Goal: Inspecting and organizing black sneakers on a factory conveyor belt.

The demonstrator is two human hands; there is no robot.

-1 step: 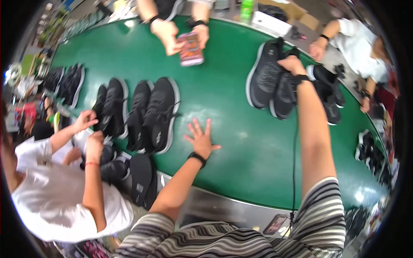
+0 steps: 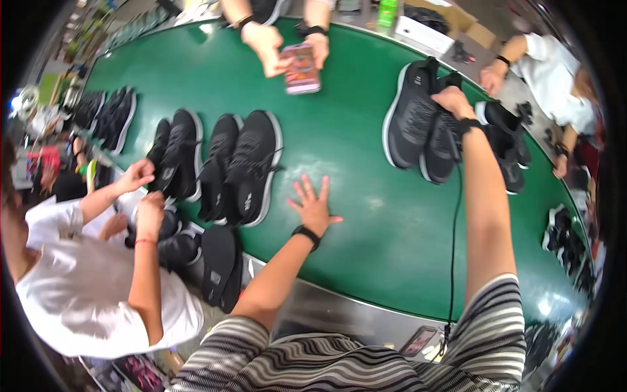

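Observation:
My left hand (image 2: 313,208) rests on the green tabletop (image 2: 353,255) with its fingers spread and nothing in them. A pair of black sneakers with pale soles stands at the right. My right hand (image 2: 455,101) grips the inner sneaker (image 2: 439,149) of this pair at its ankle end; the fingertips are partly hidden. Beside it, the outer sneaker (image 2: 411,111) lies sole down, toe toward me. A thin black cable (image 2: 455,242) runs along my right forearm to the table's near edge. Left of my left hand is another pair, its nearer black sneaker (image 2: 255,166) with loose laces.
More black sneakers (image 2: 183,147) stand at the left, where a co-worker's hands (image 2: 147,206) work. Across the table, another person holds a pink phone (image 2: 302,68). At the right are other sneakers (image 2: 506,147) and a third person's hand (image 2: 493,78). A phone (image 2: 418,341) lies near me.
The whole view has shifted slightly, so the table and shoes appear a little farther right. Both my hands keep their places relative to the shoes.

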